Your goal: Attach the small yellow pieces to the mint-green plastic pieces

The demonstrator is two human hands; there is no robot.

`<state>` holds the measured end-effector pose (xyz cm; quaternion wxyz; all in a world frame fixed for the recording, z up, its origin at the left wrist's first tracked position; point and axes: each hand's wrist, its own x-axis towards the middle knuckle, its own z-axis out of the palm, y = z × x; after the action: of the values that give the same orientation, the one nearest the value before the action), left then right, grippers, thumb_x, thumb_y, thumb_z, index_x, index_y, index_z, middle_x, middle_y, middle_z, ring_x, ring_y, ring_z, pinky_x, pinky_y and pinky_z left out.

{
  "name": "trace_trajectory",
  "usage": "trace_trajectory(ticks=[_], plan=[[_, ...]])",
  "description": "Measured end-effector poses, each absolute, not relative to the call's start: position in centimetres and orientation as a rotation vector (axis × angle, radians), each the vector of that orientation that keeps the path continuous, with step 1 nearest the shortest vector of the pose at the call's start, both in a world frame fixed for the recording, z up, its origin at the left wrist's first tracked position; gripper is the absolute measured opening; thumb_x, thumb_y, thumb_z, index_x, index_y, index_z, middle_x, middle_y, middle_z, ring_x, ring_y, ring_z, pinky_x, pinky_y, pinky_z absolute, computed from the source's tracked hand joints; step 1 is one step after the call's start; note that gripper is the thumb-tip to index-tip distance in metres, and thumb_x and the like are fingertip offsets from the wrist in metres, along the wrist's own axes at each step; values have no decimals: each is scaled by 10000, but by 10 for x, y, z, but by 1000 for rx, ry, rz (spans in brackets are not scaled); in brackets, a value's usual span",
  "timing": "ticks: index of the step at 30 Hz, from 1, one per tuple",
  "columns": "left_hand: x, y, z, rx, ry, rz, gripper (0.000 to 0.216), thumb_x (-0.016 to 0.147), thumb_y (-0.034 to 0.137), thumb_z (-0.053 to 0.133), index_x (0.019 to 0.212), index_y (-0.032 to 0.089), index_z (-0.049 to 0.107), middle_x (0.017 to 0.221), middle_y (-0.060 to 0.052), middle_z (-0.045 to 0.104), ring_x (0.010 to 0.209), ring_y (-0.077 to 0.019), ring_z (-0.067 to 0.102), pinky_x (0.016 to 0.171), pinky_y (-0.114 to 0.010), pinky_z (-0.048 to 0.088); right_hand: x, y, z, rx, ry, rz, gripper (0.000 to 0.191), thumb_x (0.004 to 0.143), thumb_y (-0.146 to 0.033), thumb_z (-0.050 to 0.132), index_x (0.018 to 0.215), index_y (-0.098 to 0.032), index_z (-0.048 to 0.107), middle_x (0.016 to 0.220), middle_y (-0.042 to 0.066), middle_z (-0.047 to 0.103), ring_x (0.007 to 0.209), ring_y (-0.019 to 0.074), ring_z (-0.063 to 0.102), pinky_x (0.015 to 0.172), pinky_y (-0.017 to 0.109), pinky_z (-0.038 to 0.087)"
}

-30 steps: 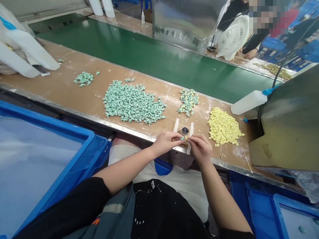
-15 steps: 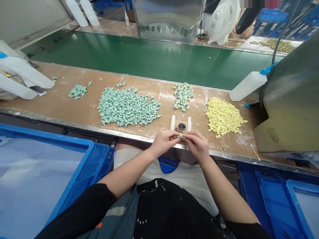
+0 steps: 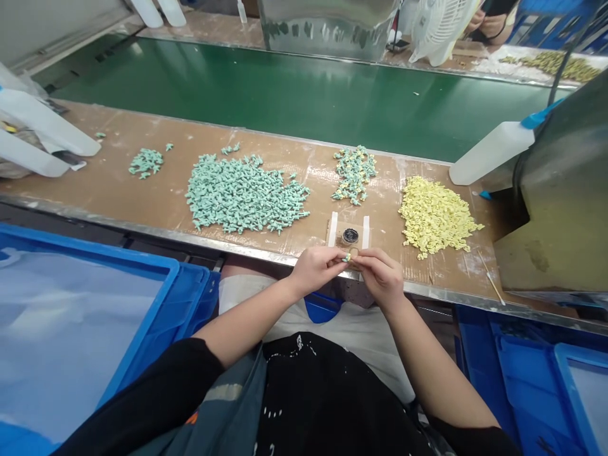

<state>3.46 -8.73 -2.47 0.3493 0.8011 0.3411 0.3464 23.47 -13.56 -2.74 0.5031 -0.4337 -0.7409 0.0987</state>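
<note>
My left hand (image 3: 317, 268) and my right hand (image 3: 381, 275) meet at the table's front edge, fingertips pinched together on a tiny teal and yellow piece (image 3: 347, 257). Just beyond them a small round dark pot (image 3: 350, 235) sits between two white strips. A big heap of teal pieces (image 3: 242, 194) lies to the left, a mixed teal-and-yellow pile (image 3: 353, 173) sits behind the pot, and a yellow pile (image 3: 434, 216) lies to the right.
A small teal pile (image 3: 145, 162) lies far left near white bottles (image 3: 42, 130). A white squeeze bottle (image 3: 494, 152) leans on a metal housing (image 3: 565, 209). Green conveyor belt (image 3: 285, 95) runs behind. Blue crates (image 3: 85, 316) flank my lap. Another person's hands (image 3: 489, 25) show beyond a fan.
Both hands stay pinched on the small piece at the table edge. The view has tilted down and shifted slightly, so the table sits higher in frame.
</note>
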Motion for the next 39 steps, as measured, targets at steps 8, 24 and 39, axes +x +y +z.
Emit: trace_trajectory(ticks=[8, 24, 39], plan=[[34, -89, -25, 2000, 818, 936, 166, 942, 289, 669, 961, 162, 775, 746, -22, 727, 606, -97, 611, 592, -209, 463, 231, -136, -28, -1014, -1780, 185, 194, 967, -132, 688, 1072, -268, 779, 953, 66, 765, 845, 183, 745, 708, 309, 623], [33, -87, 2, 1000, 588, 888, 469, 851, 585, 771, 766, 154, 606, 602, 37, 566, 427, -30, 343, 451, -188, 276, 238, -142, -25, -1120, -1643, 119, 216, 1034, -258, 570, 1171, -238, 736, 1014, 97, 717, 888, 212, 705, 716, 342, 595], [15, -27, 29, 1666, 978, 912, 412, 922, 594, 670, 837, 192, 653, 717, 9, 597, 560, -97, 425, 574, -249, 352, 310, -144, -32, -1966, -1672, -411, 287, 1011, -303, 538, 1151, -186, 758, 1146, 160, 640, 941, 287, 550, 756, 381, 385]])
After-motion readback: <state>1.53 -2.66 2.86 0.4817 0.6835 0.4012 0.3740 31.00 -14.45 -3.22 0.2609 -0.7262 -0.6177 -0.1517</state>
